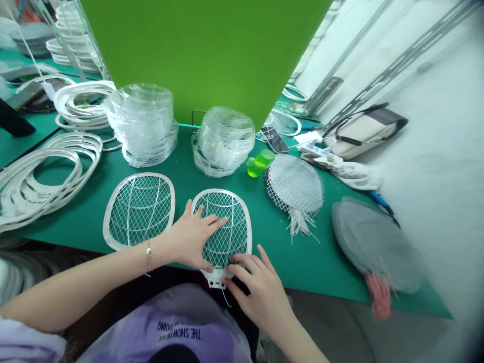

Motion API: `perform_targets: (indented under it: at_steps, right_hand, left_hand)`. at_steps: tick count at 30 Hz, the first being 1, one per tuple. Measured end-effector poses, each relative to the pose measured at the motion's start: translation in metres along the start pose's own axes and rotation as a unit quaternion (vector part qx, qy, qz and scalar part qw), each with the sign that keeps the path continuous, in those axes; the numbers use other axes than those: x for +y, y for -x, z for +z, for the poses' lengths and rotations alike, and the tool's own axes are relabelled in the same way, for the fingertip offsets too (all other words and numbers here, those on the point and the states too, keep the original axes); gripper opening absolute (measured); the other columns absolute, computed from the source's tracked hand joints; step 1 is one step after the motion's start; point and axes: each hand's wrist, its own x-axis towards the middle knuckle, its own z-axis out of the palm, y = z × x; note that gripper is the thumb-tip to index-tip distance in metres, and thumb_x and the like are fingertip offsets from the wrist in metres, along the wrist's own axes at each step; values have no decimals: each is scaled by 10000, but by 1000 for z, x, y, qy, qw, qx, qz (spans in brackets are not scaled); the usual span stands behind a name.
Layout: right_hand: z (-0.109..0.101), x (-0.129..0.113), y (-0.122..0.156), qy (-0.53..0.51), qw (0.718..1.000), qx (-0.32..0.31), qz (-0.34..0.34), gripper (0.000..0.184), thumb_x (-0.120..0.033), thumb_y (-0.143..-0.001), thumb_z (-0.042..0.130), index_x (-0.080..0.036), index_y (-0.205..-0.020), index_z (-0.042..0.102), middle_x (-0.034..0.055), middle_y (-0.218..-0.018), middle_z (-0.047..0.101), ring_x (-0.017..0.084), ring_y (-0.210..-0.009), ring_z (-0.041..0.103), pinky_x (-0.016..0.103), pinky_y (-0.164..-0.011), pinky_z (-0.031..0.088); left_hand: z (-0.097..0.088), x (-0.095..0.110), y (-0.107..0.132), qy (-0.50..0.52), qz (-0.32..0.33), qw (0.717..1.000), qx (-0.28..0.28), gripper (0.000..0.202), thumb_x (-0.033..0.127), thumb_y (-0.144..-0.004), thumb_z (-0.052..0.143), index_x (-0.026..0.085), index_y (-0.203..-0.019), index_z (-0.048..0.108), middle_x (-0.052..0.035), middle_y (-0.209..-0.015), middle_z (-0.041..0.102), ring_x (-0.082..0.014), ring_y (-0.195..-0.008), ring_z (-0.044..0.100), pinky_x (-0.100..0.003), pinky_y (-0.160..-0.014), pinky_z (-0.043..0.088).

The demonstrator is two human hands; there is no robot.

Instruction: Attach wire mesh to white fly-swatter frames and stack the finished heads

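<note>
A white racket-shaped frame with metal mesh (227,222) lies on the green table (234,186) near its front edge. My left hand (191,239) lies flat on the frame's left half, fingers spread. My right hand (260,290) rests at the frame's lower end by its small neck, fingertips pressing on the rim. A second meshed frame (139,209) lies just to the left, untouched.
Two stacks of clear plastic covers (145,121) (225,138) stand behind. White rings (41,176) pile at the left. A loose mesh stack (295,186), a grey mesh stack (372,247), a green bottle (260,162), a phone (275,138) and a bag (363,128) sit right. A green board (204,50) stands behind.
</note>
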Motion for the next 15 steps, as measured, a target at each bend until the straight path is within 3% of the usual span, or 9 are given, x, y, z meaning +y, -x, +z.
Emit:
perform_targets:
  at_steps: [6, 11, 13, 15]
  right_hand:
    - [-7, 6, -9, -23, 999, -37, 18, 103, -206, -849, 723, -283, -845, 655, 1, -978, 685, 222, -951, 667, 642, -1144, 275]
    - [-11, -5, -33, -8, 994, -70, 79, 207, -190, -750, 798, -253, -716, 603, -11, -853, 634, 224, -885, 634, 522, -1006, 459]
    - [-14, -6, -38, -4, 995, -47, 83, 206, -243, -728, 820, -253, -801, 627, 16, -892, 644, 247, -908, 622, 465, -912, 508]
    - [-25, 11, -36, -39, 993, 22, 106, 256, -340, -778, 787, -253, -973, 646, 51, -1004, 663, 257, -961, 621, 425, -874, 521]
  left_hand:
    - [-2, 10, -5, -5, -41, 999, -24, 1243, 591, -596, 843, 255, -1591, 177, -198, -1529, 428, -599, -1394, 269, -874, -1006, 53]
    - [-2, 18, -12, 3, -62, 998, -32, 1230, 532, -580, 867, 238, -1581, 214, -218, -1513, 431, -603, -1393, 273, -881, -983, 141]
    - [1, 16, -7, 8, -51, 998, -22, 1217, 540, -606, 850, 249, -1588, 193, -204, -1520, 433, -589, -1411, 254, -884, -989, 112]
    - [5, 6, 8, 7, -30, 999, 15, 1168, 567, -684, 795, 278, -1602, 132, -172, -1559, 404, -551, -1444, 225, -865, -1026, 67]
